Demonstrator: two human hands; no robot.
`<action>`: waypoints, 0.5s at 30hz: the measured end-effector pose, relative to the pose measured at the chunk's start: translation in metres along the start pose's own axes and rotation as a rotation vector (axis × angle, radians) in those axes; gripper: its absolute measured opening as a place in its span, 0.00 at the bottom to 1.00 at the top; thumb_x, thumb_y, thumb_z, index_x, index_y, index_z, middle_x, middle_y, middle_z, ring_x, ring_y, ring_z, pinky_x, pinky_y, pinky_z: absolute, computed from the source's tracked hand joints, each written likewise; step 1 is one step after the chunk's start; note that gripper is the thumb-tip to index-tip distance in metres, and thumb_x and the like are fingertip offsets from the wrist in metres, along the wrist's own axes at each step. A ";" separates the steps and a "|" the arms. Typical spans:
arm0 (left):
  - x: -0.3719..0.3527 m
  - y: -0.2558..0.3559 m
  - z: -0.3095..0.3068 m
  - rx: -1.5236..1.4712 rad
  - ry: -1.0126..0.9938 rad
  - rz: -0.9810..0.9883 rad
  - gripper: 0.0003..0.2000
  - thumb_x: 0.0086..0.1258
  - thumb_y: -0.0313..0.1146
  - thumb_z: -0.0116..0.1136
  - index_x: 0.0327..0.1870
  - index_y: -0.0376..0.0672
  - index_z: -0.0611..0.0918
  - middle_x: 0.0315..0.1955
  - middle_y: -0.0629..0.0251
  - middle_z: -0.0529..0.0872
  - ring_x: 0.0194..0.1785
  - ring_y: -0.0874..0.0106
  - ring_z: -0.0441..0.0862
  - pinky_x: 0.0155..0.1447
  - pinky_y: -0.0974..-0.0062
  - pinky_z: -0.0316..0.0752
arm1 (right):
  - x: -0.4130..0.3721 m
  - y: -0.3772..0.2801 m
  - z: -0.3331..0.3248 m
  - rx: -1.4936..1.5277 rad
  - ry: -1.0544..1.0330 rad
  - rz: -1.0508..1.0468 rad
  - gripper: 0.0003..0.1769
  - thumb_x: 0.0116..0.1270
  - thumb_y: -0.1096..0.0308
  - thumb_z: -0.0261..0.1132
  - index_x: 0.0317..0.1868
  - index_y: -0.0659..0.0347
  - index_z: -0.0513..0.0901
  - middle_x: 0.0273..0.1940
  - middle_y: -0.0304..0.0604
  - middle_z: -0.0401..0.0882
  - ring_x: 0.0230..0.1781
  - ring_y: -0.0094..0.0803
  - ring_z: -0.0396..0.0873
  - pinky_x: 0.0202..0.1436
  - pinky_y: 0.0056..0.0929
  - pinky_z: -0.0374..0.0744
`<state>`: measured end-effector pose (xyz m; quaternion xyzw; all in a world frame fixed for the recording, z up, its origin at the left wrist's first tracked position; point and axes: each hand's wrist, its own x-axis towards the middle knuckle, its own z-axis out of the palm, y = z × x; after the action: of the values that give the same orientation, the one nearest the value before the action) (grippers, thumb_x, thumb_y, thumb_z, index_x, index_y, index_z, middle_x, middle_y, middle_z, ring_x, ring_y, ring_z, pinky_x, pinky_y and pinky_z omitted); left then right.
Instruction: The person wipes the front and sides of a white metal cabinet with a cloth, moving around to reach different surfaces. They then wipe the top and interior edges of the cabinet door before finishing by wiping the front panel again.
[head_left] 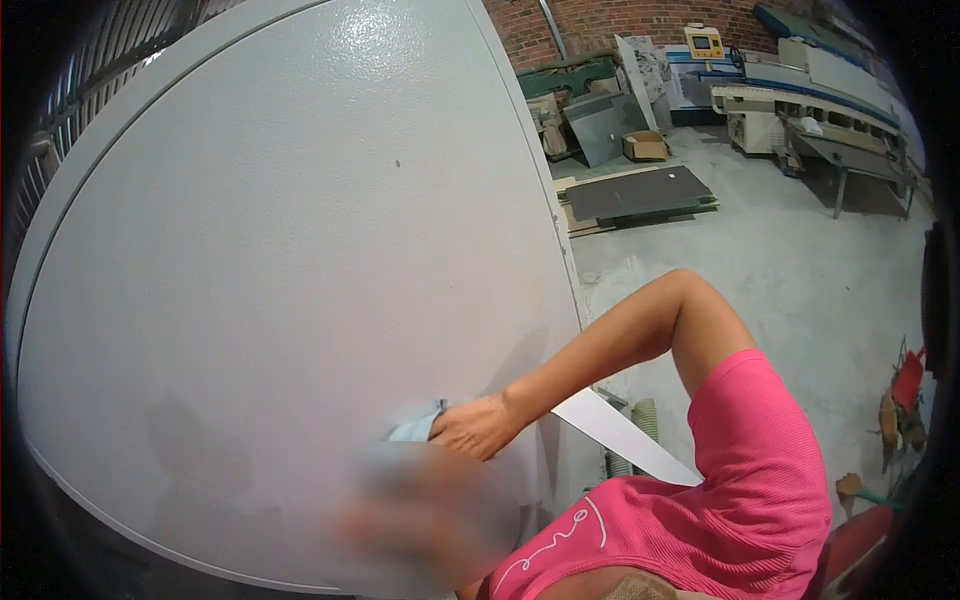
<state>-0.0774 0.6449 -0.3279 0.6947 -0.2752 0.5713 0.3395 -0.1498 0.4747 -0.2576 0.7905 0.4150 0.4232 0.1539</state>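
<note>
My right hand (478, 426) is closed around a light blue cloth (415, 428). It presses the cloth against the large pale panel (300, 240), near the panel's lower right. The panel has a glossy, lightly textured face and a raised rim, with a small dark mark (397, 164) in its upper part. Below the cloth, a heavily blurred patch with skin tones covers the lower middle of the view. My left hand may be inside that patch, but its fingers cannot be made out.
A white strip (625, 432) and a ribbed hose (646, 420) lie beside the panel's right edge. Dark sheets (645, 193) are stacked on the floor, near a cardboard box (646, 146). A long machine (810, 90) stands at the back right, before a brick wall.
</note>
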 end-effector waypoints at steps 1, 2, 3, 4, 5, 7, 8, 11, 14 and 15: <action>-0.004 0.002 0.000 0.035 -0.019 0.045 0.27 0.74 0.46 0.40 0.68 0.37 0.62 0.71 0.44 0.49 0.72 0.39 0.41 0.68 0.39 0.44 | -0.001 0.006 -0.010 0.031 0.002 0.007 0.36 0.63 0.71 0.54 0.72 0.47 0.54 0.47 0.32 0.73 0.37 0.21 0.74 0.32 0.18 0.75; -0.005 0.008 -0.005 0.000 -0.060 0.017 0.27 0.74 0.46 0.41 0.67 0.37 0.62 0.71 0.44 0.48 0.73 0.40 0.40 0.69 0.40 0.41 | 0.006 0.019 -0.022 -0.036 -0.032 0.016 0.37 0.63 0.71 0.54 0.72 0.45 0.53 0.47 0.33 0.74 0.37 0.22 0.74 0.33 0.21 0.75; -0.006 0.009 -0.005 -0.002 -0.066 0.019 0.27 0.74 0.46 0.41 0.67 0.37 0.62 0.71 0.44 0.48 0.73 0.40 0.40 0.69 0.40 0.41 | 0.018 0.038 -0.038 -0.104 -0.066 0.023 0.38 0.64 0.70 0.55 0.72 0.44 0.51 0.48 0.34 0.74 0.37 0.24 0.74 0.35 0.23 0.76; -0.006 0.009 -0.004 0.019 -0.063 -0.007 0.27 0.74 0.46 0.41 0.67 0.37 0.62 0.71 0.45 0.47 0.73 0.41 0.40 0.70 0.41 0.39 | 0.037 0.056 -0.063 -0.132 0.027 0.064 0.27 0.64 0.66 0.55 0.64 0.42 0.63 0.45 0.38 0.74 0.41 0.30 0.75 0.37 0.34 0.74; -0.006 0.009 -0.003 0.038 -0.060 -0.031 0.27 0.74 0.46 0.42 0.68 0.37 0.62 0.72 0.45 0.47 0.73 0.42 0.39 0.70 0.42 0.37 | 0.051 0.081 -0.069 -0.271 0.157 0.083 0.27 0.63 0.63 0.59 0.62 0.38 0.64 0.48 0.41 0.73 0.40 0.33 0.75 0.40 0.39 0.73; -0.004 0.009 -0.004 0.024 -0.053 -0.022 0.27 0.74 0.45 0.42 0.68 0.37 0.62 0.72 0.46 0.47 0.74 0.43 0.39 0.71 0.43 0.35 | 0.088 0.117 -0.118 -0.558 0.274 0.218 0.26 0.57 0.53 0.64 0.57 0.34 0.70 0.54 0.45 0.69 0.48 0.40 0.76 0.46 0.46 0.72; -0.004 0.010 -0.004 0.015 -0.044 -0.018 0.27 0.74 0.44 0.42 0.68 0.37 0.62 0.72 0.47 0.46 0.74 0.43 0.38 0.71 0.43 0.34 | 0.099 0.136 -0.134 -0.579 0.378 0.280 0.24 0.58 0.51 0.64 0.55 0.36 0.72 0.54 0.45 0.70 0.51 0.42 0.75 0.47 0.47 0.72; -0.006 0.010 -0.002 0.040 -0.002 -0.046 0.27 0.73 0.49 0.41 0.67 0.42 0.65 0.71 0.50 0.52 0.74 0.46 0.41 0.71 0.43 0.41 | 0.132 0.199 -0.160 -0.722 0.744 0.282 0.20 0.58 0.50 0.63 0.51 0.40 0.76 0.53 0.48 0.70 0.54 0.47 0.73 0.50 0.50 0.70; -0.007 0.004 0.000 0.043 0.008 0.005 0.26 0.74 0.47 0.39 0.68 0.42 0.63 0.71 0.50 0.52 0.74 0.47 0.41 0.71 0.43 0.41 | 0.143 0.193 -0.149 -0.706 0.746 0.356 0.23 0.54 0.53 0.66 0.53 0.38 0.77 0.55 0.47 0.72 0.55 0.44 0.73 0.52 0.48 0.72; -0.007 0.005 0.000 0.042 0.006 0.002 0.26 0.74 0.47 0.39 0.68 0.42 0.63 0.71 0.50 0.52 0.74 0.47 0.41 0.71 0.43 0.41 | 0.144 0.180 -0.140 -0.637 0.683 0.391 0.22 0.54 0.54 0.66 0.52 0.38 0.77 0.55 0.46 0.72 0.54 0.44 0.73 0.50 0.48 0.72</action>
<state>-0.0821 0.6415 -0.3338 0.6998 -0.2628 0.5793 0.3250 -0.1240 0.4637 0.0109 0.5837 0.1360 0.7842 0.1608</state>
